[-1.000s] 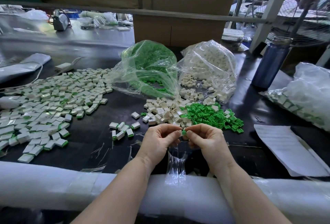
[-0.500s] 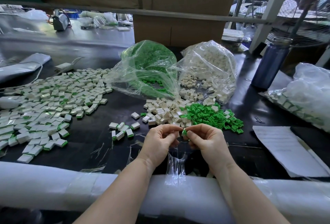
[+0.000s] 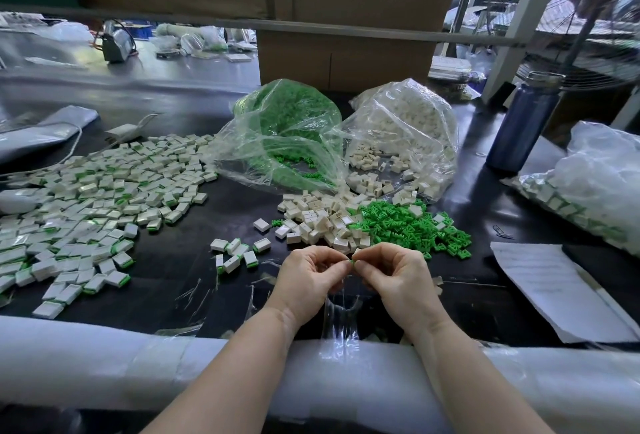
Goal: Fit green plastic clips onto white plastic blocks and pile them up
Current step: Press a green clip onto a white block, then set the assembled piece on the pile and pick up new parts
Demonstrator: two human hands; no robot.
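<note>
My left hand [image 3: 308,281] and my right hand [image 3: 394,281] meet fingertip to fingertip just above the black table. Between them they pinch a white block with a green clip [image 3: 353,259], mostly hidden by the fingers. Just beyond lie a heap of loose white blocks [image 3: 322,219] and a heap of green clips [image 3: 412,226]. A few fitted blocks [image 3: 235,253] lie to the left of my hands. A large spread of fitted blocks [image 3: 93,198] covers the table's left side.
An open bag of green clips [image 3: 287,129] and an open bag of white blocks [image 3: 405,132] lie behind the heaps. A blue bottle [image 3: 523,125], a filled bag [image 3: 595,184] and a paper sheet [image 3: 554,291] are on the right. White foam padding [image 3: 104,361] lines the near edge.
Both hands stay in nearly the same place with small finger movements on the block and clip. Nothing else has moved.
</note>
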